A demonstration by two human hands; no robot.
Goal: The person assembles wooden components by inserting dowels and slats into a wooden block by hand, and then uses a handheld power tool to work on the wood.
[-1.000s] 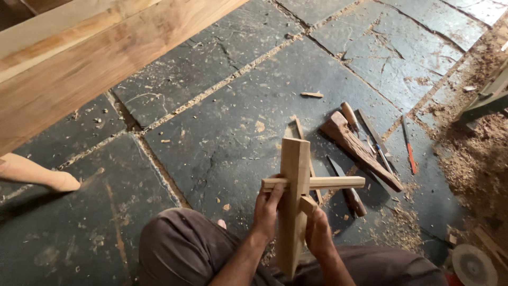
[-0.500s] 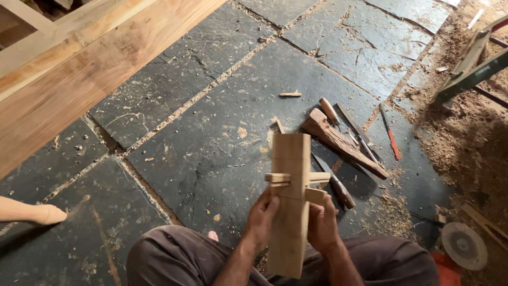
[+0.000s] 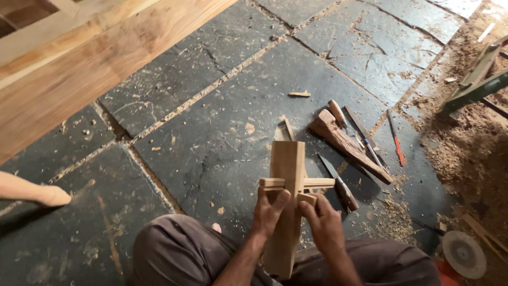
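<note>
honestly, my left hand (image 3: 270,214) grips the upright plank (image 3: 286,201), right hand (image 3: 323,225) pinching the cross strip (image 3: 296,183); twisting could snap it toward the chisels (image 3: 338,182) at two o'clock.

1. Dark stone slab floor (image 3: 211,143) — cracked, pale joints between slabs, wood chips scattered over it.
2. Sawdust heap (image 3: 471,153) along the right edge.
3. Broad pale timber beam (image 3: 90,69) crosses the upper left corner — evenly lit.
</note>
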